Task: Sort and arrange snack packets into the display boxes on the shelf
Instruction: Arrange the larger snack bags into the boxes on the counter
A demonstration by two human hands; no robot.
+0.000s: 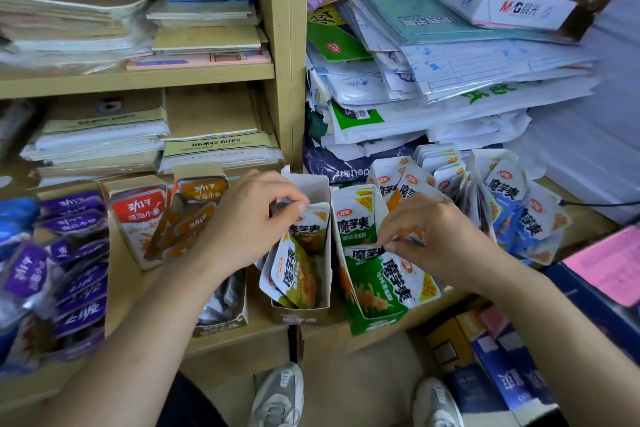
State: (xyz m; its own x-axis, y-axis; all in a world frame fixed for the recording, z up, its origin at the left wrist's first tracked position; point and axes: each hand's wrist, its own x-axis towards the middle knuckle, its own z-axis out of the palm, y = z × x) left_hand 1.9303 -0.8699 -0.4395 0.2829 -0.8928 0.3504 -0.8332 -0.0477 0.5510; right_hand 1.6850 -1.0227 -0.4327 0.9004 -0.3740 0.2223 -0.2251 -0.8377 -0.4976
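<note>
A single camera worn on the person's head is looking forward and steeply down, facing a wooden shelf (284, 45) almost straight on and sitting close enough that both arms are filling the lower frame, with the left hand (249, 218) and right hand (429, 236) lying near its middle. The wide lens is bending the shelf boards towards the edges and taking in stacked papers (450, 80) along the top, snack boxes (374, 321) across the middle and the person's shoes (277, 395) at the bottom
</note>
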